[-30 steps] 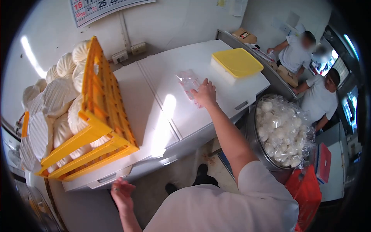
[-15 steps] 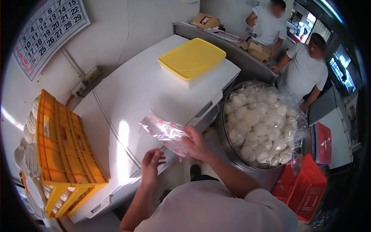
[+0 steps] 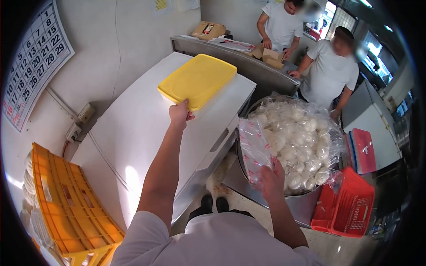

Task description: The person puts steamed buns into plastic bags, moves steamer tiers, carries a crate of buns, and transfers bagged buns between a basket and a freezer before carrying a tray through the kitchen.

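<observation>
My left hand [image 3: 180, 113] is closed at the near corner of a yellow lid [image 3: 202, 80], its thumb over the edge and its other fingers curled below. The lid covers a pale plastic container standing on the white chest freezer [image 3: 120, 137]. In my right hand [image 3: 271, 181] is a clear plastic bag [image 3: 255, 148] with red print, hanging over the near left rim of a large round metal pot [image 3: 242, 164]. White round buns [image 3: 295, 142] wrapped in clear plastic fill that pot.
A yellow-orange crate [image 3: 73, 195] with pale pieces behind it stands at left. Red baskets [image 3: 350, 206] are right of the pot. Two people in white shirts are behind a metal partition [image 3: 230, 55], one handling a cardboard box [image 3: 273, 57]. A calendar [image 3: 35, 62] hangs on the wall.
My left hand has reached forward to the yellow lid's corner. My right hand has carried the plastic bag rightward, from above the freezer to the pot. The view has shifted.
</observation>
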`<state>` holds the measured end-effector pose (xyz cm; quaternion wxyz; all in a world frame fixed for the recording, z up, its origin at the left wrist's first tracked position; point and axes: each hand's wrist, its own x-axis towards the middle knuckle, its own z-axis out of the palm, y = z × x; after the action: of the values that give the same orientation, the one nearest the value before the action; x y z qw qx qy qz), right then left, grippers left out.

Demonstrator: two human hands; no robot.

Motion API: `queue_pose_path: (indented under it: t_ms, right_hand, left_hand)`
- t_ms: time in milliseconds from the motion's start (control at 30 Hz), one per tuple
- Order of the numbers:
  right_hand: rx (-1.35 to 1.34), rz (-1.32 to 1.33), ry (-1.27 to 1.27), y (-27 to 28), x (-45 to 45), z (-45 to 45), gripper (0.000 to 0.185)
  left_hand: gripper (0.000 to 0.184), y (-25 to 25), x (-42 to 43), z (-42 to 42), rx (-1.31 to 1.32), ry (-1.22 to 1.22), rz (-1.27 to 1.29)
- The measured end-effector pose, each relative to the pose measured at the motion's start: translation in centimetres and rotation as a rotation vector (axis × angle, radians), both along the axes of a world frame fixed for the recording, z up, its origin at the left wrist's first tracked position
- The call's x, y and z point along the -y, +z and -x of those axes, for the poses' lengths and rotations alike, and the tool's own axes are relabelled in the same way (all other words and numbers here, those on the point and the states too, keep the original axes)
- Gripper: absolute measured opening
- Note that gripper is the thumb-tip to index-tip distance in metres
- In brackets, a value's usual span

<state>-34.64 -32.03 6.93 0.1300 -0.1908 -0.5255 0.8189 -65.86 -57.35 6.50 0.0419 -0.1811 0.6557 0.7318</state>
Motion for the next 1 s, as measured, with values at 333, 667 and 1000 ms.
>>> queue_pose_path:
  t_ms: [333, 667, 1000]
  right_hand:
    - [-0.215, -0.107, 0.130, 3.9, 4.3, 6.7, 0.037]
    - [-0.018, -0.783, 0.774, 0.9, 7.9, 21.7, 0.034]
    - [-0.315, -0.908, 1.174, 6.1, 11.2, 14.6, 0.019]
  left_hand:
    - [0.023, -0.5, 8.8, -13.2, -0.122, 0.120, 0.014]
    - [0.026, -0.5, 12.1, -34.9, -0.050, 0.355, 0.047]
    - [0.025, 4.7, 5.0, -54.7, 0.011, 0.664, -0.098]
